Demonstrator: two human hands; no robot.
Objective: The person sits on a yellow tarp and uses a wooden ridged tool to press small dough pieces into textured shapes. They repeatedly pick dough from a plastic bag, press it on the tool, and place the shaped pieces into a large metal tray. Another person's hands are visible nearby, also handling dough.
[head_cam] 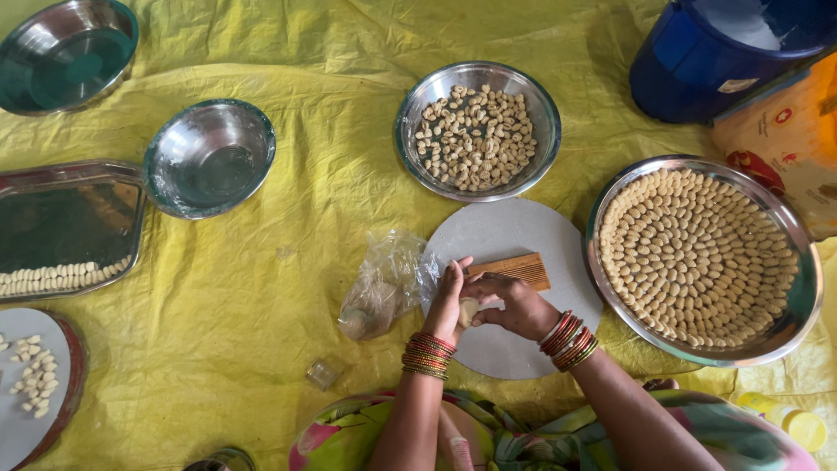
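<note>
Both my hands meet over a round grey board (pixel 497 240) on the yellow sheet. My left hand (pixel 446 301) and my right hand (pixel 514 305) pinch a small pale lump of dough (pixel 469 311) between their fingers. A brown wooden comb (pixel 514 269) lies on the board just beyond my fingers. A clear plastic bag (pixel 384 283) with more dough rests to the left of my left hand. Red and gold bangles circle both wrists.
A steel bowl (pixel 478 131) of curled dough pieces sits beyond the board. A wide steel plate (pixel 702 257) filled with shaped pieces lies right. Empty steel bowls (pixel 209 157) and a tray (pixel 65 231) are left. A blue bucket (pixel 715 52) stands far right.
</note>
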